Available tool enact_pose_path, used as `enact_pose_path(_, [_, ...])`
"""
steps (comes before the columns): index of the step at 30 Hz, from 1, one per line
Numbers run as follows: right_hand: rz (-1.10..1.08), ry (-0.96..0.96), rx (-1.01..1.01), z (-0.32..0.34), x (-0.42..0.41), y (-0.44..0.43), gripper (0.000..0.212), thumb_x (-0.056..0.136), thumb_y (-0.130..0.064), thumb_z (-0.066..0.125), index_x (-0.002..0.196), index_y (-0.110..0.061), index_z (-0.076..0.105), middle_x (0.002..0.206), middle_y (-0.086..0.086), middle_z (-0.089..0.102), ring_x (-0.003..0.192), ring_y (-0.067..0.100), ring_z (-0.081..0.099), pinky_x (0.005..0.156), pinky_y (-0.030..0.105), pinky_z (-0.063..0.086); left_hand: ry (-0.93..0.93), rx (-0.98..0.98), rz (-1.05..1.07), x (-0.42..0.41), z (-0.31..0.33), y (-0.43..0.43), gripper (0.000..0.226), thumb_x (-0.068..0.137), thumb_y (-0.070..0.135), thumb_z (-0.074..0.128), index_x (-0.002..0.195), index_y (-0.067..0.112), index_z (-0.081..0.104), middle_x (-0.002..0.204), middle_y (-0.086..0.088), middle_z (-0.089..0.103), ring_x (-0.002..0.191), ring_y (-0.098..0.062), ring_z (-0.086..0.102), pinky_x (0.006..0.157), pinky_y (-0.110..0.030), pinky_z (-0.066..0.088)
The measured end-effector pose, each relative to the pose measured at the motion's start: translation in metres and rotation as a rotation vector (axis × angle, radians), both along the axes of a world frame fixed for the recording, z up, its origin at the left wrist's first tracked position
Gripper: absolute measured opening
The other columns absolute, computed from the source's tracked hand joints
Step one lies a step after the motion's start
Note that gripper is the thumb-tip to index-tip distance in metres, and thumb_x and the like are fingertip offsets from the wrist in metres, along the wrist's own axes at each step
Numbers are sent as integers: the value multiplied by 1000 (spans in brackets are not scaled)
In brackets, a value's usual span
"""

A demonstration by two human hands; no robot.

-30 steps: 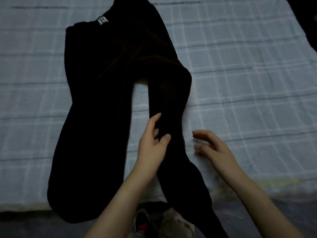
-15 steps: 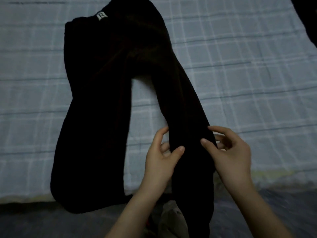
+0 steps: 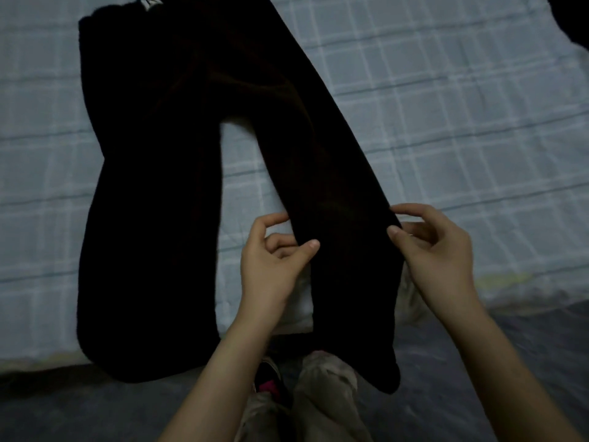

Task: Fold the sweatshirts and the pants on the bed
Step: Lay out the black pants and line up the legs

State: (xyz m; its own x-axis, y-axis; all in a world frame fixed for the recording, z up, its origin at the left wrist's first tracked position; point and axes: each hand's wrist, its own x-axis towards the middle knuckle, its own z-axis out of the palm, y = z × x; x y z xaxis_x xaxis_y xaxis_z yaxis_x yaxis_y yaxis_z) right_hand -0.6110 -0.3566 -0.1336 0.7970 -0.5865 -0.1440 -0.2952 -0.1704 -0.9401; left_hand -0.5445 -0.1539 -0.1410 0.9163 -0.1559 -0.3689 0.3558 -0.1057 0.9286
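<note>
Your hands each pinch one edge of the same trouser leg. Your left hand [image 3: 271, 260] grips the inner edge, thumb on top and fingers curled beneath. Your right hand [image 3: 436, 250] grips the outer edge the same way, so the cloth between them is drawn flat.

The black pants [image 3: 153, 186] lie spread on the bed [image 3: 446, 106], which has a pale blue checked sheet. The waistband is at the far end and carries a small white label [image 3: 149, 1]. The flat leg [image 3: 143, 266] lies to your left. The held leg [image 3: 334, 193] angles away from it toward your right, and its cuff [image 3: 385, 374] hangs past the bed's near edge, above the floor [image 3: 494, 362]. Another dark garment [image 3: 573, 17] shows at the far right corner, well apart.

This looks like the straightening step before one leg is laid over the other.
- Keep the pull even on both sides so the leg does not twist.
- Lift only a little, then carry the leg left until its edges match the flat leg.
- The cloth is black and the room is dim, so find the seams by touch.
- Both leg ends reach the bed's edge, so slide the pants farther onto the sheet if they begin to slip.
</note>
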Motion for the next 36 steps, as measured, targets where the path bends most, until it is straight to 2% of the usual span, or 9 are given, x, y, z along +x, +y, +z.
enact_pose_path(5, [-20,227,-128,-19,-5,8,29,89,-6,66,97,-33,67,76,-6,70,62,-4,63,61,15,45,113,152,-54,-11,-14,-10,46,80,21,79,115,17,49,74,4,65,64,-1,62,69,-20,48])
enact_pose_path(9, [242,221,-135,-16,-10,10,53,86,-30,72,125,-57,49,109,-29,64,97,-10,62,75,9,49,68,50,-274,-21,-21,-11,63,86,10,72,133,36,40,122,8,62,108,2,63,87,-16,51])
enact_pose_path(12, [373,268,-154,-14,-29,14,63,89,-24,70,139,-50,42,130,-33,54,117,-10,53,95,19,49,55,-6,-396,-40,-15,-8,88,87,-1,68,153,31,17,144,6,51,131,1,47,106,-20,41])
enact_pose_path(15, [261,136,55,0,-41,15,50,93,-5,64,132,-36,56,113,-14,71,106,4,67,88,32,58,2,-61,-326,-54,-3,-2,86,90,-10,57,155,28,15,146,12,46,133,5,43,99,-10,41])
enact_pose_path(19, [206,53,194,20,-48,31,42,95,1,57,126,-27,61,87,13,74,88,30,72,72,40,60,-105,34,-231,-68,11,11,81,91,-11,52,155,28,19,154,10,35,140,5,32,114,-20,32])
enact_pose_path(23, [170,54,335,18,-49,40,38,98,1,53,129,-21,59,90,8,76,89,20,74,74,27,58,-250,170,-190,-77,12,17,75,92,-4,55,152,31,28,148,6,42,135,7,37,111,-16,34])
enact_pose_path(26, [177,48,443,14,-52,47,41,97,0,55,130,-24,57,97,8,77,94,19,73,76,25,57,-61,75,-100,-84,9,1,77,90,10,68,148,39,27,126,15,63,121,4,55,102,-22,46])
enact_pose_path(29, [186,45,519,11,-58,56,43,96,-2,58,133,-25,56,106,8,76,101,21,72,80,26,58,29,77,-10,-92,7,-16,74,88,19,72,143,43,29,111,13,71,110,7,60,92,-11,48])
enact_pose_path(36, [240,30,450,13,-55,48,43,94,0,61,129,-23,59,103,6,76,102,20,72,81,26,58,-46,117,222,-89,13,-23,58,82,7,75,126,34,49,87,6,73,95,0,67,86,-13,51])
